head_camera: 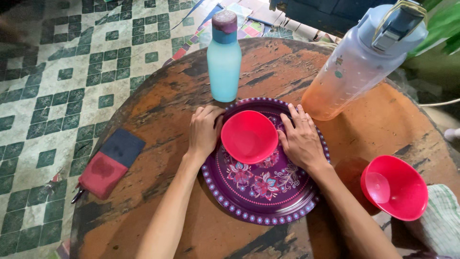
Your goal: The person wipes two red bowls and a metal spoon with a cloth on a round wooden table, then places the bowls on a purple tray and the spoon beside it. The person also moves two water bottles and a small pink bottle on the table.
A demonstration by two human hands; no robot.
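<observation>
A red plastic bowl sits tilted on a purple round tray with a flower pattern, on a worn round wooden table. My left hand rests at the bowl's left side, fingers curled against its rim and the tray's edge. My right hand lies flat on the tray at the bowl's right side, fingers spread and touching the bowl. Neither hand lifts anything.
A light blue bottle with a purple cap stands behind the tray. A large clear bottle with orange liquid and a blue lid stands at the right. A second red bowl sits at the right edge beside a cloth. A red and dark blue pouch lies at the left.
</observation>
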